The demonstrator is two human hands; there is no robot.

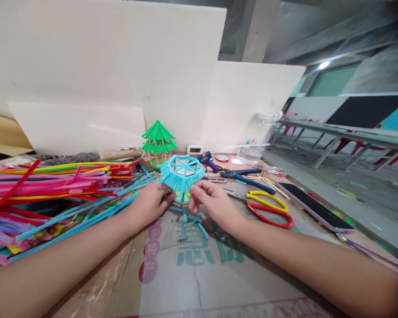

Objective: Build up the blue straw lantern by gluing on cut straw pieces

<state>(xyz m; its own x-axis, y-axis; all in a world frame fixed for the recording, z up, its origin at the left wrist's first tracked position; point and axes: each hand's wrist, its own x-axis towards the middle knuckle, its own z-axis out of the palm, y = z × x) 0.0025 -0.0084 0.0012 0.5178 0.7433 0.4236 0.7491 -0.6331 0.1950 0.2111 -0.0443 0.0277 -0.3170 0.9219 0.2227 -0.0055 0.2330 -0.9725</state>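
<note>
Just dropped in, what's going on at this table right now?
A person holds a blue roof made of pipe cleaners above the table, left hand and right hand pinching its lower edge. Short blue offcuts lie under it. A finished green pagoda stands behind. A pile of pipe cleaners lies to the left; scissors, a glue gun and a phone lie to the right.

White boards (102, 53) lean up at twelve o'clock, closing off the back of the cardboard-covered worktable (219, 274). Toward one o'clock, grey concrete beams (318, 26) cross the ceiling, with one lamp (323, 65) lit. At two o'clock a long bench (351, 132) stands on the grey floor (351, 185), with red stools (345, 143) beneath and a green wall (331, 81) behind.
</note>
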